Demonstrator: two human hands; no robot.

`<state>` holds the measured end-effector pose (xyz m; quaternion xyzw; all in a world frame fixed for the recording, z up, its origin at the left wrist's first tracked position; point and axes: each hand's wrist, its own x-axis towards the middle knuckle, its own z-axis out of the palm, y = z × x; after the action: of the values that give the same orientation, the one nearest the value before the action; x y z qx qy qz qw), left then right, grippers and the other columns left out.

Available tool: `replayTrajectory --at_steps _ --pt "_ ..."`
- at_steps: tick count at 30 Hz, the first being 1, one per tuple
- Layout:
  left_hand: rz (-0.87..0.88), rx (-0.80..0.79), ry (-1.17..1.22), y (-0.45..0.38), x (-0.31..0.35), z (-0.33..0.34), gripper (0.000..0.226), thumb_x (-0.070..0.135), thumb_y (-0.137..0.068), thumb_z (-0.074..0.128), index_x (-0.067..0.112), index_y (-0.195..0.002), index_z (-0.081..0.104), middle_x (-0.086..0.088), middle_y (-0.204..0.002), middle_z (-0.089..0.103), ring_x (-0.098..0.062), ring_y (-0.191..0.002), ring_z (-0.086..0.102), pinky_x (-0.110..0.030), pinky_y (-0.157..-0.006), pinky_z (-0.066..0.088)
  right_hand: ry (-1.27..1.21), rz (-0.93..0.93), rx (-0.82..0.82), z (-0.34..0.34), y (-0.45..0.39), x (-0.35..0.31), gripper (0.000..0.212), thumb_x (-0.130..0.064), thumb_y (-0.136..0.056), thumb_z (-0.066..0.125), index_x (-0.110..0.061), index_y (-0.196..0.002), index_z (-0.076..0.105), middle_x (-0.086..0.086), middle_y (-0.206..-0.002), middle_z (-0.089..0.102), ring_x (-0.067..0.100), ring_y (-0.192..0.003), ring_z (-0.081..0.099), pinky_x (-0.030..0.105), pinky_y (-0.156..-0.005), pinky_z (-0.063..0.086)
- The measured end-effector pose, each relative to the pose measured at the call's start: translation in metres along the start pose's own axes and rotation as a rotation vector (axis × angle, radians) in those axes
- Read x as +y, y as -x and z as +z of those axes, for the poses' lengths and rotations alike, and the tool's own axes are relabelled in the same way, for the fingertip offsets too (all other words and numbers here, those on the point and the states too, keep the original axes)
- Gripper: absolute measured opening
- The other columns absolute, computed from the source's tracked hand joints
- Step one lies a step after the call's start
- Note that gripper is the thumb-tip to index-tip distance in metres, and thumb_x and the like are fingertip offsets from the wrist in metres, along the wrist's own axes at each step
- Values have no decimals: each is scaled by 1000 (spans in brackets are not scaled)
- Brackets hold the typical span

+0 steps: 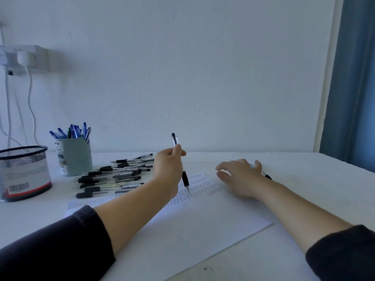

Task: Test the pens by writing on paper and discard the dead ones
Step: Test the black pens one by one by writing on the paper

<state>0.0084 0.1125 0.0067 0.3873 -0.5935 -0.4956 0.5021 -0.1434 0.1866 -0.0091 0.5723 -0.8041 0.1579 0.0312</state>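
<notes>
the left hand (169, 165) pinches a pen (180, 161) between curled fingers and thumb, held upright and a little tilted, its tip just above the written lines on the paper (192, 230); the right hand (238, 175) lies near the paper's far right corner, fingers loosely spread over a second pen (265, 175) on the desk (304, 179); whether it grips that pen i cannot tell; a row of black pens (113, 177) lies at the paper's far left edge; behind them, toward the desk's back left, stands a cup (75, 157) of blue pens (71, 131), and a mesh basket (24, 171) sits by the left edge.
</notes>
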Motion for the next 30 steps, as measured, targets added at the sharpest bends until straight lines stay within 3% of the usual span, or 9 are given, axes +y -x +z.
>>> replayTrajectory --at_steps 3,7,9,12,18,22,24,27,30 --pt "-1 -14 28 -3 -4 0 16 22 -99 49 8 -94 56 -4 -61 49 -15 -53 46 -25 -54 42 -243 -67 68 -1 1 -4 33 -45 -98 38 -31 -123 53 -11 -122 57 15 -124 43 43 -111 21" --pt "-38 -39 167 1 -3 3 15 7 -95 52 16 -103 43 -9 -71 67 -20 -64 66 -36 -74 59 -531 -156 108 -2 2 -15 16 -42 -91 56 -29 -101 59 -9 -90 63 11 -90 59 30 -83 44" --pt "-42 -56 193 1 -3 5 16 4 -94 51 16 -101 44 -8 -70 68 -22 -66 69 -39 -79 59 -496 -176 160 -3 2 -16 6 -33 -91 60 -28 -93 61 -9 -81 62 11 -81 59 29 -76 45" --pt "-63 -119 201 2 -4 5 24 7 -95 54 13 -115 41 -12 -85 68 -22 -75 71 -38 -76 59 -382 -120 229 -5 1 -11 6 -28 -90 61 -26 -88 66 -11 -80 62 13 -85 58 34 -86 45" --pt "-99 -200 24 3 -8 4 21 20 -97 50 15 -118 49 -9 -98 59 -21 -83 61 -33 -67 55 -155 374 493 -16 -3 24 12 -22 -90 53 -18 -86 63 1 -86 63 29 -97 57 34 -82 30" --pt "-76 -219 -27 4 -7 4 11 20 -99 46 15 -97 56 -6 -92 59 -19 -78 57 -31 -63 52 -174 689 456 -23 4 54 4 -12 -85 54 -10 -82 56 8 -76 53 30 -88 48 36 -84 29" --pt "-77 -230 -38 4 -7 4 14 19 -99 46 15 -92 57 -6 -89 59 -18 -76 57 -30 -61 50 -186 770 401 -23 6 61 15 -15 -86 55 -9 -74 48 7 -72 43 31 -93 48 36 -89 30" --pt "-74 -241 -48 4 -7 4 17 18 -99 45 12 -91 60 -6 -85 59 -19 -75 57 -29 -61 49 -170 800 300 -19 5 61 17 -23 -89 53 -12 -79 45 7 -81 45 32 -103 49 37 -91 30" --pt "-72 -246 -54 5 -7 4 20 18 -99 44 10 -90 61 -6 -82 60 -19 -73 56 -29 -60 49 -133 765 217 -15 3 58 15 -20 -89 48 -14 -76 43 5 -79 48 29 -90 46 37 -85 25"
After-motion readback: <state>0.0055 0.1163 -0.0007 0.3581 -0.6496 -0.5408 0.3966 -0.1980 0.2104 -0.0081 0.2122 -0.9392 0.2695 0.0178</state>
